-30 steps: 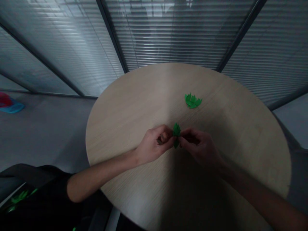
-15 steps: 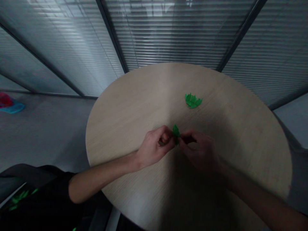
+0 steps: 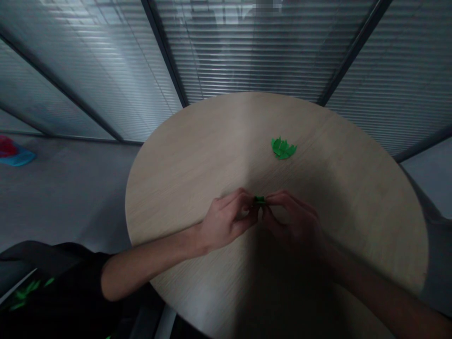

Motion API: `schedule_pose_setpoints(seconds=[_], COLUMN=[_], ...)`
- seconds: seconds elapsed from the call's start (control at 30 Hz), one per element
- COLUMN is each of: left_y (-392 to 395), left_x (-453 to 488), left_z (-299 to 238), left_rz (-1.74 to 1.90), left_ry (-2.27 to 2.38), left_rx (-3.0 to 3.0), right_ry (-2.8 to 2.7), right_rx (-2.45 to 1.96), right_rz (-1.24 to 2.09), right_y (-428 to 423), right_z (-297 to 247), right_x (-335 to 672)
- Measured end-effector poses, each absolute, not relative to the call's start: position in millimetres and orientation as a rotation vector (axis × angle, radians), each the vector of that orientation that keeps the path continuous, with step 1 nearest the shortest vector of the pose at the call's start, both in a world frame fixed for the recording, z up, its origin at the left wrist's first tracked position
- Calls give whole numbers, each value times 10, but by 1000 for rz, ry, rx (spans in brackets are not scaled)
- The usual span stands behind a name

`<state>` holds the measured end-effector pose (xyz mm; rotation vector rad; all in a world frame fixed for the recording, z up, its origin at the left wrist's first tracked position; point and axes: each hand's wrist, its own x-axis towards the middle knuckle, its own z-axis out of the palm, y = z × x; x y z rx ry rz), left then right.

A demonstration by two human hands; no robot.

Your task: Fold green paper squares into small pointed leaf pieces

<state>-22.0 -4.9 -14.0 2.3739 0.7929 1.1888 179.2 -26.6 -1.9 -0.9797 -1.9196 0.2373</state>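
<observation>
Item held: one small green piece of thin sheet-like material (image 3: 259, 199), seen as a short narrow band, its make not to be told; located between the fingertips of both hands, above the table. Left hand (image 3: 228, 216): thumb and fingers bent inward, pinching the piece's near-left end. Right hand (image 3: 300, 223), in shadow: forefinger and thumb drawn together at the piece's other end, apparently gripping it, though the thumb's contact cannot be told. Step in hand, by judgement: two-handed fingertip shaping or turning of the piece; such work calls for a light, even pinch from both sides, lest the thin material crease or slip. Beyond the right hand, apart from it: one bright green spiky cluster of leaf-like points (image 3: 283, 148), resting on the round pale wood-grain table (image 3: 183, 155). Markings: bright green figures (image 3: 26, 292) on the black garment (image 3: 77, 282), left of and nearer the wearer than the left hand, too blurred to read; no brand or label legible on the green piece or the cluster
</observation>
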Motion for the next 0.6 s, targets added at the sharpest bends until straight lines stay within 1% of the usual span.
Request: schedule_pose_setpoints(seconds=[0.2, 0.6], left_y=[-43, -37], left_x=[-230, -234], left_z=[-117, -111], left_rz=[1269, 1259], left_ry=[765, 770], left_rx=[2506, 2552], right_ry=[-1927, -1980], right_rx=[-885, -883], right_rz=[90, 5], right_y=[-249, -246], right_z=[-3, -27], right_x=[1802, 1846])
